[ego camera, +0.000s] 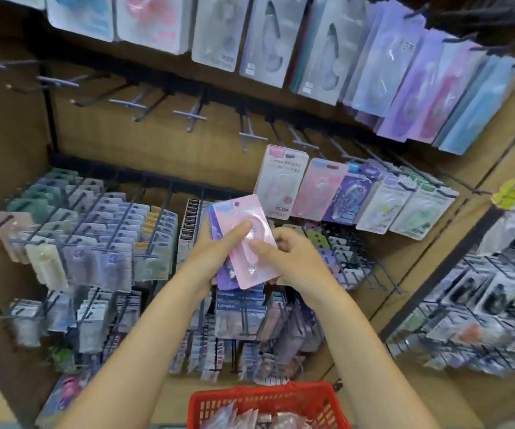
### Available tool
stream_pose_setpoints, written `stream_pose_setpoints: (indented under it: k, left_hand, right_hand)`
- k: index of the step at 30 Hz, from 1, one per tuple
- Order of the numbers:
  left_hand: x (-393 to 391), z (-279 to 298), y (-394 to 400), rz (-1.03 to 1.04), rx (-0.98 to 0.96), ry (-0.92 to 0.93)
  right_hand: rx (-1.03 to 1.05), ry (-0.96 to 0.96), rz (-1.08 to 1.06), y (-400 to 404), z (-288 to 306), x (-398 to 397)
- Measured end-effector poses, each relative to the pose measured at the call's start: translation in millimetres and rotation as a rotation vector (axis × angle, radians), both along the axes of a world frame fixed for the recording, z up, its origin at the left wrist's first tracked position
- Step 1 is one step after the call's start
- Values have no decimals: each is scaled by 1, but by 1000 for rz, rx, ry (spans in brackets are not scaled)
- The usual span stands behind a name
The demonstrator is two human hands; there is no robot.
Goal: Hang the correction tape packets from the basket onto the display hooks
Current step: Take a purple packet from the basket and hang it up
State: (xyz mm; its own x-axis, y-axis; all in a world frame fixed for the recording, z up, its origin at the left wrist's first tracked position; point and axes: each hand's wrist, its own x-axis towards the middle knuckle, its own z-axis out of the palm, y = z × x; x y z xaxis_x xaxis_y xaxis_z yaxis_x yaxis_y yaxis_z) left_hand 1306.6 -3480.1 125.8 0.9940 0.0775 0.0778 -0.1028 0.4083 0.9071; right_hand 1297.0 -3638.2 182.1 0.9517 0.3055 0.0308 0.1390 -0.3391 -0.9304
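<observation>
glossy clear plastic blister on a pink card packet; red plastic lattice basket; dark metal hooks.

bright, even light; soft, edge-warped blur.

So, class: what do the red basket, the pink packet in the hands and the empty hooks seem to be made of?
Red basket: moulded plastic, going by its slotted lattice wall. Pink packet: likely printed card under a clear plastic blister that glints. Empty hooks: thin dark rods, probably coated metal wire, though blur leaves that open.

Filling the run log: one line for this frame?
left hand: holds packets | right hand: pinches pink packet | basket: stocked | phase: pre-hang
</observation>
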Motion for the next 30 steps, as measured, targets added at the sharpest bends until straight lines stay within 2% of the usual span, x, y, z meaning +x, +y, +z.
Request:
stream_pose_setpoints:
  k: [3, 7, 10, 16, 27, 30]
  left_hand:
    - [6, 2, -12, -41, -16, 33]
    - [10, 1, -23, -27, -37, 72]
    - [11, 1, -32, -10, -13, 67]
    - [15, -5, -46, 60, -10, 119]
    - [4, -16, -67, 157, -21, 184]
    - [-2, -10, -74, 164, -9, 191]
  right_hand:
    - [210, 29, -115, -15, -1, 10]
    - [328, -176, -352, -43, 0, 26]
    - [346, -282, -428, -61, 2, 37]
    - [352, -248, -399, -68, 6, 62]
    - [432, -330, -386, -74, 4, 67]
    - [270, -436, -362, -74, 12, 75]
